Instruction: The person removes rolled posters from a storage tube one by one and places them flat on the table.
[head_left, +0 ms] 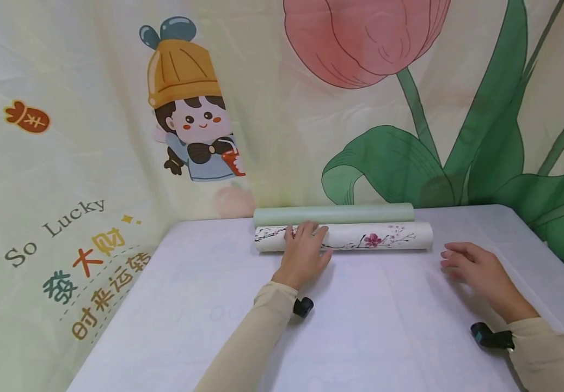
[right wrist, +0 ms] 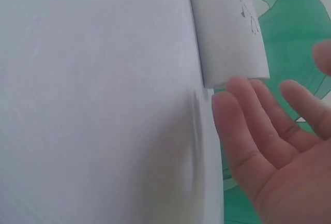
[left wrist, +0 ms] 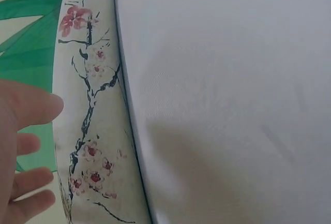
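A white paper roll [head_left: 350, 238] printed with plum blossom branches lies crosswise near the back of the table. Over its left part my left hand [head_left: 301, 258] is spread, fingertips overlapping the roll in the head view. In the left wrist view, the thumb and loose fingers of the left hand [left wrist: 20, 105] show beside the printed roll [left wrist: 106, 115]. Off the roll's right end, my right hand [head_left: 480, 275] hovers with relaxed fingers and nothing in it. The right wrist view has those fingertips [right wrist: 227, 107] close to the roll's end [right wrist: 230, 53].
A pale green roll [head_left: 336, 214] lies directly behind the white one, along the table's back edge. White cloth covers the table [head_left: 360, 326]. A printed curtain [head_left: 272, 109] with a tulip and a cartoon figure hangs behind and to the left.
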Motion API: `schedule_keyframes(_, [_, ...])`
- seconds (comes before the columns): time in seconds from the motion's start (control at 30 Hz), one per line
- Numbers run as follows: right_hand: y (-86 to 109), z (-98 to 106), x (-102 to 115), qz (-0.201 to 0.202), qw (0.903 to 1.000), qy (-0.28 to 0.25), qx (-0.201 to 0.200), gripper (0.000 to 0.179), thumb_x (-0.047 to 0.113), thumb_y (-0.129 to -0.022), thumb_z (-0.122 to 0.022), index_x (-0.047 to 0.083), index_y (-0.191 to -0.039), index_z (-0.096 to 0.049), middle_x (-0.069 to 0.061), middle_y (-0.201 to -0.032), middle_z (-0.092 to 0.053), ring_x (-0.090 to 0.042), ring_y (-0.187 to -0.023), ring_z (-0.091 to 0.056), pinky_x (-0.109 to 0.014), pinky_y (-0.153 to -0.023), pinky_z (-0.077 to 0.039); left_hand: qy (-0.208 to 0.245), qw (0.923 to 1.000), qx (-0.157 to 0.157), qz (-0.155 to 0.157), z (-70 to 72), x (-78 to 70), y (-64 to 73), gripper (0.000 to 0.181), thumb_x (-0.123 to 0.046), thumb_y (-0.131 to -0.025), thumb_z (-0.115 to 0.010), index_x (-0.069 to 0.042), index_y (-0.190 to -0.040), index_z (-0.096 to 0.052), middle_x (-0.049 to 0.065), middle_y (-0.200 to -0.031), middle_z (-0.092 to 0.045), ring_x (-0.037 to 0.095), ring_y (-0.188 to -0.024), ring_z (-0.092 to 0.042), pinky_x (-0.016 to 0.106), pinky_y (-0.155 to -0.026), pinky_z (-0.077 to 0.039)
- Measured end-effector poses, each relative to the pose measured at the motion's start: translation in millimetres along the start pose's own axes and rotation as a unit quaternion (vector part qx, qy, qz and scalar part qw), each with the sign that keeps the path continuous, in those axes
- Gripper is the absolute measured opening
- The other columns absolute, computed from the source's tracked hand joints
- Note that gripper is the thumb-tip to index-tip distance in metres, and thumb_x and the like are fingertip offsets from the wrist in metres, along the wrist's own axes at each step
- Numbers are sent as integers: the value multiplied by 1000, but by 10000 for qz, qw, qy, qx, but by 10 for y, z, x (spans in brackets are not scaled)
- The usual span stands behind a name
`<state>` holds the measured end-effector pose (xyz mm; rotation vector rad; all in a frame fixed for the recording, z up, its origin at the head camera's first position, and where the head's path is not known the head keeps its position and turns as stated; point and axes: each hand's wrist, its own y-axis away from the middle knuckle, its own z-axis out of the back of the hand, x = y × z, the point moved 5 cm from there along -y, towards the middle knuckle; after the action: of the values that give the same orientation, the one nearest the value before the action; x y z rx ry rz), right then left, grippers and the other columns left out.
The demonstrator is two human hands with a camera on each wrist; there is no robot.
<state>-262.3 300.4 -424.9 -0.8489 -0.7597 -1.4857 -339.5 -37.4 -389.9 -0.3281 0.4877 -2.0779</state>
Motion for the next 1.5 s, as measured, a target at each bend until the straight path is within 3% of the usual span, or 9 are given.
schedule_keyframes(0.23, [-24,-11,-40,-342,9947,-943,231,67,53,-93,-42,3,-138,-36,-21,-128,-51,-21,-103,-60,-30,-78,-52,-328,9994,89,10,-109,-54,-130,51,-41,-82,-65,-20,-127,-53,5,-128,-49,22,-121,-42,54,-101,-26])
schedule_keyframes(0.47, [-22,-39,-39,-376,9937,-1024,260,68,52,-93,-43,1,-137,-36,-24,-127,-50,-24,-103,-60,-31,-78,-52,-504,9976,398,245,-237,-51,-202,58,-49,-81,-65,-22,-130,-49,6,-129,-48,24,-121,-40,55,-100,-25])
schedule_keyframes(0.83, [-68,-127,37,-245,9994,-259,37,65,53,-92,-42,3,-134,-41,-19,-122,-53,-29,-105,-57,-28,-76,-52,-703,9961,320,419,-279,30,-195,59,-33,-75,-72,-22,-127,-47,8,-121,-50,25,-116,-43,53,-95,-28])
schedule_keyframes(1.13, [-160,-111,85,-258,9988,288,-316,64,50,-92,-44,2,-135,-38,-21,-116,-55,-33,-98,-58,-42,-78,-51,-953,9931,589,359,-276,13,-232,59,-31,-75,-71,-15,-126,-48,9,-120,-49,28,-112,-43,54,-92,-29])
schedule_keyframes(1.33, [-309,-126,118,-424,9971,390,-498,73,49,-91,-46,4,-144,-25,-24,-127,-46,-36,-101,-54,-42,-74,-50,-825,9927,756,441,-303,1,-239,58,-33,-74,-73,-15,-123,-48,10,-121,-47,30,-116,-40,56,-92,-28])
schedule_keyframes(1.5, [-414,-169,162,-130,9982,431,-399,82,46,-89,-54,7,-149,-13,-29,-136,-37,-43,-119,-43,-52,-87,-45,-878,9918,764,537,-311,27,-228,58,-36,-74,-74,-17,-122,-47,8,-122,-47,29,-116,-41,55,-93,-27])
